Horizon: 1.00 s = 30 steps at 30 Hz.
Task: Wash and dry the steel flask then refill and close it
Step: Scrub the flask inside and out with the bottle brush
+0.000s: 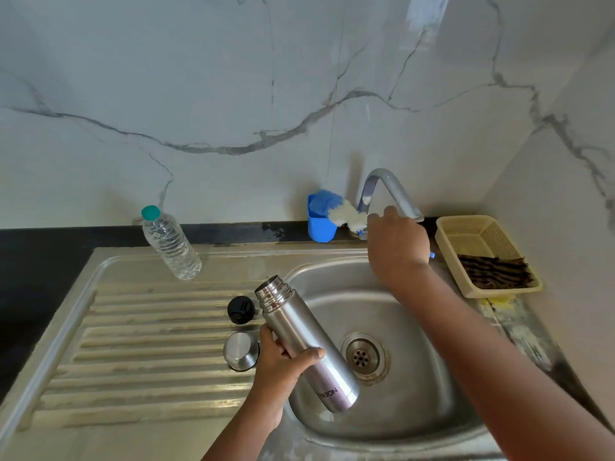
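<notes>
The steel flask (304,344) is open and tilted over the left edge of the sink (416,424), with its mouth pointing up toward 11 o'clock. The left hand (283,367) holds it around the middle, fingers and thumb curled snugly round the body. The flask looks hard and smooth, so it will not bend or squash, and it is probably light if it is empty. Once wet it will likely get slippery, so the middle is a good place to hold, with a firm wrap. The right hand (397,244) is up at 1 o'clock by the tap (389,191); I cannot tell whether it is gripping anything. At 9 o'clock from the flask sit the black stopper (240,309) and the steel cap (241,351). The water bottle (169,242) stands at 10 o'clock.
</notes>
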Available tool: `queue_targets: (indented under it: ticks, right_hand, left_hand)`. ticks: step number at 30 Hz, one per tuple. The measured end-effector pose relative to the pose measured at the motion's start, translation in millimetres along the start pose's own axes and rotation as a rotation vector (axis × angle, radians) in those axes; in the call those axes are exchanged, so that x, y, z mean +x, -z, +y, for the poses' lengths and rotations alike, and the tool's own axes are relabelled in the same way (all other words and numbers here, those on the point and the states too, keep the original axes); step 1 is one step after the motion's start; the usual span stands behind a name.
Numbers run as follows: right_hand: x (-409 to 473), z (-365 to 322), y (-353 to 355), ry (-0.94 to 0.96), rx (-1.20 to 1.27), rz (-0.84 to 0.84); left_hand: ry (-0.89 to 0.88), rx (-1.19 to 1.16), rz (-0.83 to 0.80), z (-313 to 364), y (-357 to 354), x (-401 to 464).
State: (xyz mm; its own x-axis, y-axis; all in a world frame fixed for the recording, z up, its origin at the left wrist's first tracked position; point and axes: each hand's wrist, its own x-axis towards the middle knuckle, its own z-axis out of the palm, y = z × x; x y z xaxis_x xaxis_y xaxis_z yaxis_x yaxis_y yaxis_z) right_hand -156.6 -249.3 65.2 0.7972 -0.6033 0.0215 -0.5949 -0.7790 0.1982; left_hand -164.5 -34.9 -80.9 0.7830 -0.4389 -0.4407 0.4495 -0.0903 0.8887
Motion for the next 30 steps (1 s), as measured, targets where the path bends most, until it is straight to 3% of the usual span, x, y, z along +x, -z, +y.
queue_targets:
  ticks: [15,25,30]
  right_hand:
    - [-21,3,-42,-0.083,0.383,-0.032]
    - [-27,9,-42,-0.108,0.371,-0.027]
    - [-30,15,-48,-0.109,0.386,-0.027]
  left_hand:
    - [-0.008,-0.156,0.002,5,-2,-10]
    - [0.031,-0.167,0.018,6,-8,-9]
    - [-0.044,-0.096,0.029,11,-13,-9]
